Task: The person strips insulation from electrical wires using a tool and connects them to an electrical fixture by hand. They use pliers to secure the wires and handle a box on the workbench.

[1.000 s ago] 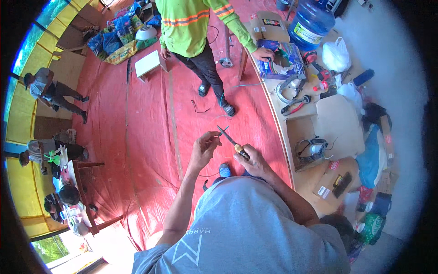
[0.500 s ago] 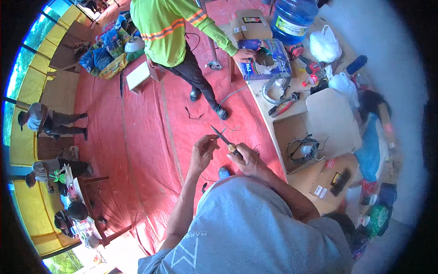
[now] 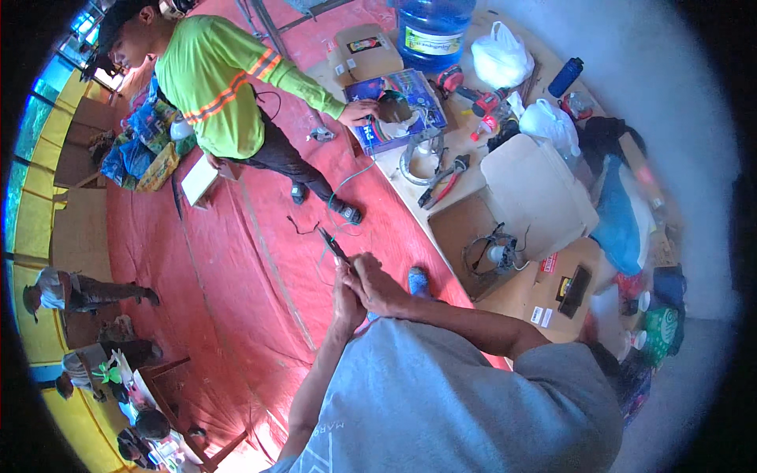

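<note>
My right hand (image 3: pixel 380 285) is closed round a knife (image 3: pixel 334 246), its dark, narrow blade pointing away from me and a little to the left. Pressed up against it, my left hand (image 3: pixel 345 301) is closed too; what its fingers hold is hidden. A thin wire (image 3: pixel 344 185) runs from the table's edge down past the blade tip; whether it reaches my fingers cannot be made out. Across from me, a person in a yellow-green shirt (image 3: pixel 221 87) rests a hand (image 3: pixel 359 112) on a blue printed box (image 3: pixel 398 110).
On the right-hand table stand an open cardboard box (image 3: pixel 540 201) with wires, red-handled pliers (image 3: pixel 445 183), a clear ring-shaped part (image 3: pixel 422 162), a red drill (image 3: pixel 489 101) and a large blue water bottle (image 3: pixel 432 35). Red sheeting (image 3: pixel 236 268) covers the floor. Other people stand at the far left.
My hands have come together, the left moving against the right, and the knife has tilted more upright. My view has shifted, and the other person's head now shows.
</note>
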Demonstrator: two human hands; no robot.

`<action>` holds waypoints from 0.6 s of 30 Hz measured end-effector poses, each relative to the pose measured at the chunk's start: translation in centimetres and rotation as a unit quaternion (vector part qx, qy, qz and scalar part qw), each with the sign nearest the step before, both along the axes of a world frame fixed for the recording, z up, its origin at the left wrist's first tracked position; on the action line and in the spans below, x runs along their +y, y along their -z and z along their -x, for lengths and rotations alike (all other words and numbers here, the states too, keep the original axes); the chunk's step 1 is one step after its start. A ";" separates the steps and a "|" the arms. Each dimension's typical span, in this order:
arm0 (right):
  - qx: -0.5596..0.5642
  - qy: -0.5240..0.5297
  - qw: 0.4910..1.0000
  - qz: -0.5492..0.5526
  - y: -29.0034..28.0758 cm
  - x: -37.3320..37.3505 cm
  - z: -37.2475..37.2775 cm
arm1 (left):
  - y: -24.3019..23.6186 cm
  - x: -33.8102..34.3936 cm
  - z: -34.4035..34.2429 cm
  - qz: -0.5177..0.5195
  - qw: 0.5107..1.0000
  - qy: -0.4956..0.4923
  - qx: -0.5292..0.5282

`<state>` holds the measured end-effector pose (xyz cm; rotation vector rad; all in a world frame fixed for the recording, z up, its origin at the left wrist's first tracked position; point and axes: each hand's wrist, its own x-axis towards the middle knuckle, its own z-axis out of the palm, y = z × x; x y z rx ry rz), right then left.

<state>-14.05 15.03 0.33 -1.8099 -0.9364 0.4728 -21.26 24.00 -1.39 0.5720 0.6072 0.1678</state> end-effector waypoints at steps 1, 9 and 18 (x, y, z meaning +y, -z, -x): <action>0.012 -0.004 0.999 -0.031 -0.2 0.2 -0.2 | 0.5 0.5 -0.4 -0.031 0.999 -0.013 0.018; 0.002 0.016 0.999 0.050 0.0 -1.5 -8.7 | -2.0 1.3 -1.5 -0.051 0.995 -0.075 0.043; -0.230 0.319 0.848 0.356 16.5 -6.3 -27.8 | 2.3 1.9 5.5 -0.089 0.994 -0.030 0.057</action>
